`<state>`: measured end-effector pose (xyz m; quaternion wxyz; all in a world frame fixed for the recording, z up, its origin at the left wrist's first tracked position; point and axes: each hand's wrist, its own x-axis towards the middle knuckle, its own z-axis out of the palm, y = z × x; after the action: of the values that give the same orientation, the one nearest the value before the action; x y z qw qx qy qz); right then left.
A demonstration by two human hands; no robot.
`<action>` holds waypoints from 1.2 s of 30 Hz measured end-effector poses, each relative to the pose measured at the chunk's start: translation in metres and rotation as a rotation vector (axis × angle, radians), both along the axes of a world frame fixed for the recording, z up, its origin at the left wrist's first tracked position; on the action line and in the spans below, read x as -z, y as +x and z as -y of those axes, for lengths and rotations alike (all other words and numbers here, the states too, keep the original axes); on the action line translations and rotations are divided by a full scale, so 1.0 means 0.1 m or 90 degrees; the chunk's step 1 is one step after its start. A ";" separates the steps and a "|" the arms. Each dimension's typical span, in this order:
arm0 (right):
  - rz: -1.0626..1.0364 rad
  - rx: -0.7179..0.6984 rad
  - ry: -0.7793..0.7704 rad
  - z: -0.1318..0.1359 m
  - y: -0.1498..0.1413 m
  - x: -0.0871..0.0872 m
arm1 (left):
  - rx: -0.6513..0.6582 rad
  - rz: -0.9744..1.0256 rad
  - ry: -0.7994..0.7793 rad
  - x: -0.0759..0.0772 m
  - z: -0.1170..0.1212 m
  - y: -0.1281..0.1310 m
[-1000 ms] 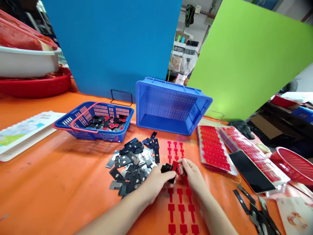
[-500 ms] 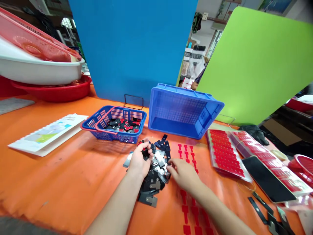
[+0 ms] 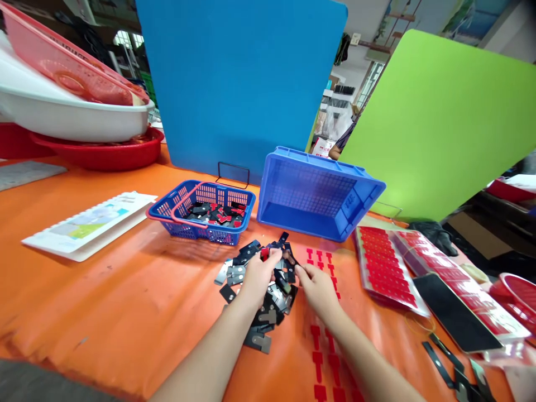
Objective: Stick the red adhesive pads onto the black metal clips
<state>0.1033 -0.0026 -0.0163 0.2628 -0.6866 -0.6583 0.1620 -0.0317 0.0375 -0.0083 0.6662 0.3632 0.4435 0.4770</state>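
My left hand (image 3: 258,274) is closed over the pile, with a black plate bearing red (image 3: 264,254) at its fingertips; how many plates it holds is hidden. Between the thumb and finger of my right hand (image 3: 317,287) is the end of a dark flat metal plate (image 3: 290,257), which slants up toward my left hand. Beneath both hands spreads a heap of black and silver metal plates (image 3: 268,317), partly covered by the left hand. Red T-shaped pieces (image 3: 317,358) lie in rows on the orange table, to the right of the heap and partly under my right forearm.
A blue basket (image 3: 196,229) with a pink handle holds black and red plates. Behind the heap, a blue crate (image 3: 310,220) rests on its side. Packs of red pieces (image 3: 385,268), a phone (image 3: 454,312) and loose dark strips (image 3: 460,371) lie right; a white calendar (image 3: 90,223) lies left.
Both hands went from the red rows to the heap on the left. The right hand has since picked up a dark plate, and the left has come closer to it. The view swung left.
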 end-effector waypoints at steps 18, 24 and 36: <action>0.225 0.077 0.031 1.00 0.99 0.35 | 0.346 0.114 -0.233 0.08 0.56 0.52; 0.274 0.070 0.067 0.94 0.83 0.41 | 0.346 0.095 -0.247 0.21 0.60 0.59; 0.112 0.086 0.041 0.92 0.87 0.40 | 0.359 0.048 -0.228 0.21 0.62 0.60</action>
<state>0.1900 -0.0946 -0.0567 0.2360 -0.7321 -0.6359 0.0621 0.0283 -0.0243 -0.0291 0.8410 0.3308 0.3778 0.2013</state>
